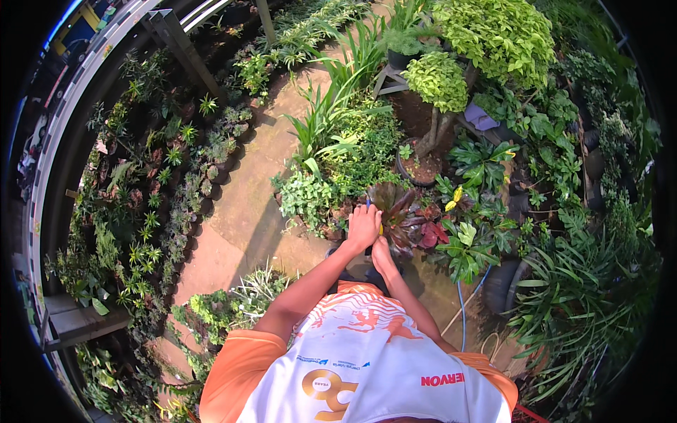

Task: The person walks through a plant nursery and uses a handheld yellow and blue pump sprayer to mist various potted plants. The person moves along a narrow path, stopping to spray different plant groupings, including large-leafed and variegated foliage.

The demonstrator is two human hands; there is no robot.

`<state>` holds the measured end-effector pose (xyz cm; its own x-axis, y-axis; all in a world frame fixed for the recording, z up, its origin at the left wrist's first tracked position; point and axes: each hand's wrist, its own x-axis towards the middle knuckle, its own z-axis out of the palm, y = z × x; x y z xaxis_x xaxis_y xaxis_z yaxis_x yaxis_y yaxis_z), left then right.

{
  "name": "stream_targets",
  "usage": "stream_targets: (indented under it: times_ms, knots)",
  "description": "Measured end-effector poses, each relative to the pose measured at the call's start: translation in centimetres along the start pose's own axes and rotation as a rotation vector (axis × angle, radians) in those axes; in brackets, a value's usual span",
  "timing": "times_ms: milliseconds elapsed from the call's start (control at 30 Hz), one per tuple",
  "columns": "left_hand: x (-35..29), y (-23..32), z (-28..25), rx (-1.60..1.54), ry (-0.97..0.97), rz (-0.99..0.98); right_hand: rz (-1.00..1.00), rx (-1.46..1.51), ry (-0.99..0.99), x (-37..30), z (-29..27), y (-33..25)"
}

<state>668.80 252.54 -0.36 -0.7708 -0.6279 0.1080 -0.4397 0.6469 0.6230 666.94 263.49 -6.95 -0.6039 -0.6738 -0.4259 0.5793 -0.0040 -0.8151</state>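
The left hand [364,227] and right hand [382,255] curl close together, grasp unclear, by a purple-leaved rosette plant [399,210] edging a brown path [248,183].

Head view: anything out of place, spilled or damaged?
Two oddities. A pale purple item, possibly cloth or plastic, sits crumpled among the greenery right of the round-crowned tree. A thin blue hose or cord lies loose on the ground, uncoiled. No clear spill or damage.
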Motion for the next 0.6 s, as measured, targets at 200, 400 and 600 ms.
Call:
stream_targets:
  times_ms: [200,400,600]
  knots:
    - [-0.7,-1.0,-0.1,0.009,-0.036,-0.03,0.087,-0.062,0.004,-0.9,1.1,-1.1]
    - [-0.9,-2.4,-0.3,0.019,-0.045,-0.069,0.164,-0.233,-0.011,-0.2,1.1,-0.3]
    - [-0.1,-2.6,-0.4,-0.041,-0.069,-0.057,0.082,-0.288,-0.003,-1.0,2.5,-2.4]
